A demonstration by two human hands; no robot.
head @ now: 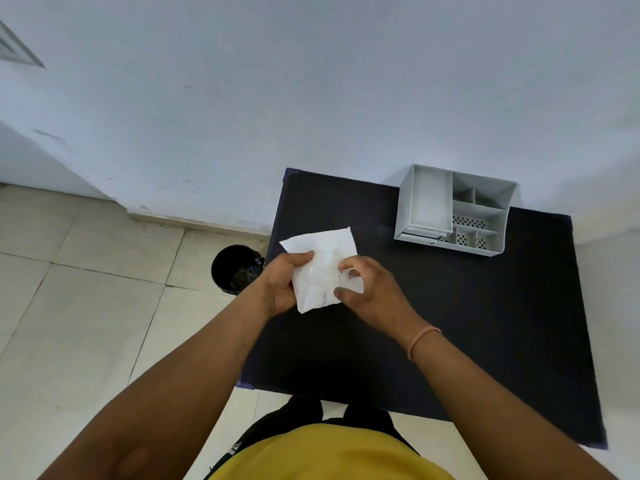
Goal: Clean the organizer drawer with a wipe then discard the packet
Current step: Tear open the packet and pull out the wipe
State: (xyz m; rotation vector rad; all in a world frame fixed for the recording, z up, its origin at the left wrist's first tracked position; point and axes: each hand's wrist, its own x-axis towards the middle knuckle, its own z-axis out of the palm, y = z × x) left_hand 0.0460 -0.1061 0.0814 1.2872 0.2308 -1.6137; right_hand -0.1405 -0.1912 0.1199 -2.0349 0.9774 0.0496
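A white wipe packet (320, 265) is held over the left part of the black table (450, 323). My left hand (285, 284) grips its left edge, thumb on top. My right hand (369, 291) pinches the packet's right side with fingertips and thumb. The grey plastic organizer (485, 216) stands at the table's far right against the wall. Its small drawer (420, 235) sits at the bottom front of the left section, pushed nearly in.
A black waste bin (235, 268) stands on the tiled floor just left of the table. A white wall runs behind the table. The table's near and right areas are bare black surface.
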